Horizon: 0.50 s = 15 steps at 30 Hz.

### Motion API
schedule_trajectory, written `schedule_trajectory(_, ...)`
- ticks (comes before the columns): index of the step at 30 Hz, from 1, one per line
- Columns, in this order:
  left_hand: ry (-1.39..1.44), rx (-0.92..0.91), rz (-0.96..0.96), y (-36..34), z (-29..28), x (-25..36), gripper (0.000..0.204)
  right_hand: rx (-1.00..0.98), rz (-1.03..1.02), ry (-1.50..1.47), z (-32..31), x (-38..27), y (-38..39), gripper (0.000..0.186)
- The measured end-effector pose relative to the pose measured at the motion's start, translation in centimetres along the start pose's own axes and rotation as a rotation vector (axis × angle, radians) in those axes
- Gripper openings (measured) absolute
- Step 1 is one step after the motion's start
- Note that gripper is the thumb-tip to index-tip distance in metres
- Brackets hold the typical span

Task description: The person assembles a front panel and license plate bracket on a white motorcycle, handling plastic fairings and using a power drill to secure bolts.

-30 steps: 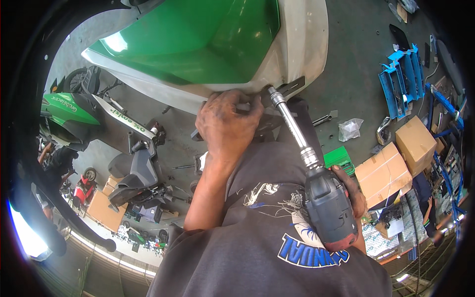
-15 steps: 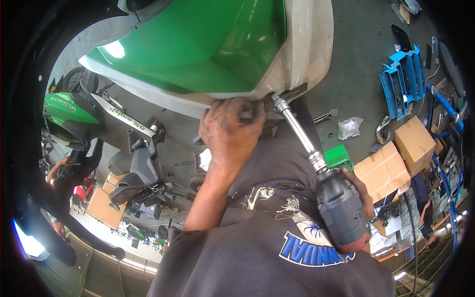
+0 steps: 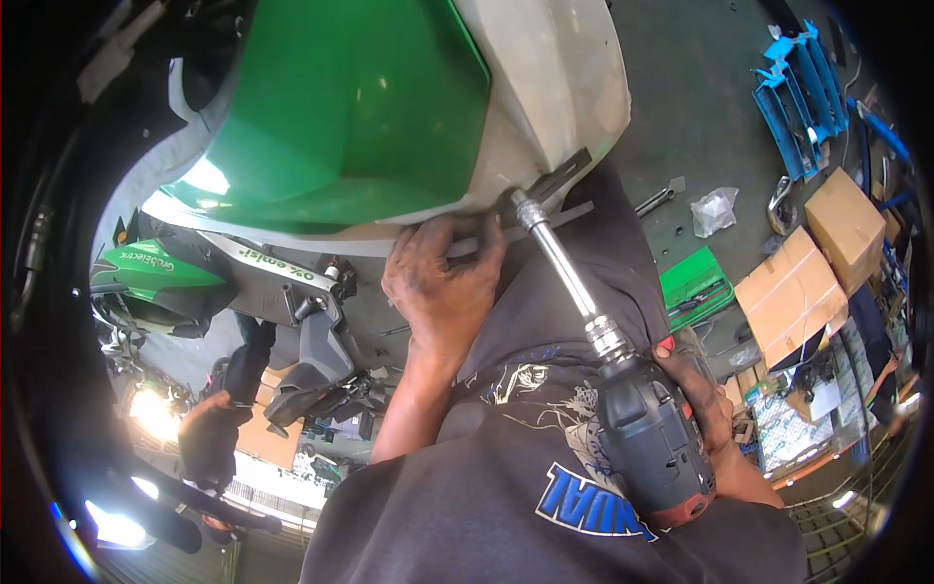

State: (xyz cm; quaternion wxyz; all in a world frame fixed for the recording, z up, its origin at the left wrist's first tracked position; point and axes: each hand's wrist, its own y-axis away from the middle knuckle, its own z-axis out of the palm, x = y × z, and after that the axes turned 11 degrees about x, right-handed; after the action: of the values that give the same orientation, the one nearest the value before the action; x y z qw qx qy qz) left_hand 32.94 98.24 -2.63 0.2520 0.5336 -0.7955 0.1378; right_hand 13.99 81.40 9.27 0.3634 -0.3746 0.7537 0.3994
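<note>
A green and white vehicle body panel fills the upper middle. My left hand is closed at its lower edge, fingers curled against it and thumb raised beside the socket. My right hand grips a black cordless impact wrench with red trim; its handle is mostly hidden. From the wrench a long chrome extension reaches up to the panel's lower edge, its socket end at a dark bracket. What the socket sits on is hidden. A pale strip sticks out below the bracket.
Right of me lie a green toolbox, a clear plastic bag, cardboard boxes and blue panels. A ratchet-like tool is on the floor. At left stand a green and white motorbike and another person.
The view has shifted, so the panel appears farther left. More of my right hand shows behind the wrench. The socket stays at the panel edge. The person at left appears nearer.
</note>
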Motion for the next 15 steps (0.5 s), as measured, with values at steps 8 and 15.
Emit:
schedule_trajectory(8,0.083,-0.016,0.123,-0.4,0.3,-0.6,0.013,0.118,0.082,-0.062,3.8,0.2,4.1,0.063)
schedule_trajectory(15,0.071,0.019,0.317,-0.7,0.4,-0.7,0.014,0.403,0.214,0.164,8.2,0.9,6.9,0.042)
